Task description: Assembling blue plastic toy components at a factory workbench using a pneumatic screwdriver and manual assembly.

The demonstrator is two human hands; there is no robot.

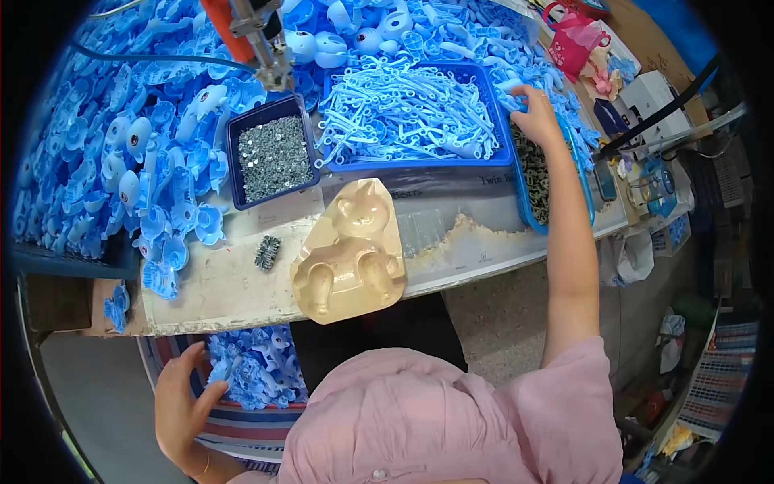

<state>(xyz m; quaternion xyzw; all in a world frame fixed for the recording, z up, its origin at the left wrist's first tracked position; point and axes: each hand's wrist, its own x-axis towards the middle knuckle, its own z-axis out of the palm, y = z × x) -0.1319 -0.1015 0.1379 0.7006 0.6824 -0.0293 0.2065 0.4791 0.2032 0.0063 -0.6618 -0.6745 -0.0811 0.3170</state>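
My right hand (535, 117) reaches past the far right tray, its thumb and fingers closed on a light blue plastic part (509, 98) at the pile's edge. Low on the left, my left hand (181, 403) has thumb and fingers apart. It hovers at the rim of a striped bag (242, 421) filled with blue plastic parts (256, 367), close to the nearest pieces. Between my arms, a tan mould (348, 250) with animal-shaped hollows lies over the table's front edge, with no part visible in it. A small dark clump of metal pieces (267, 252) sits to its left.
Blue shell parts (121, 153) heap across the left and back. A dark tray of small metal pieces (276, 157) stands beside a blue tray of light blue rods (407, 113). A blue basket of dark pieces (534, 181) lies under my right forearm. A metal tool (270, 56) hangs overhead.
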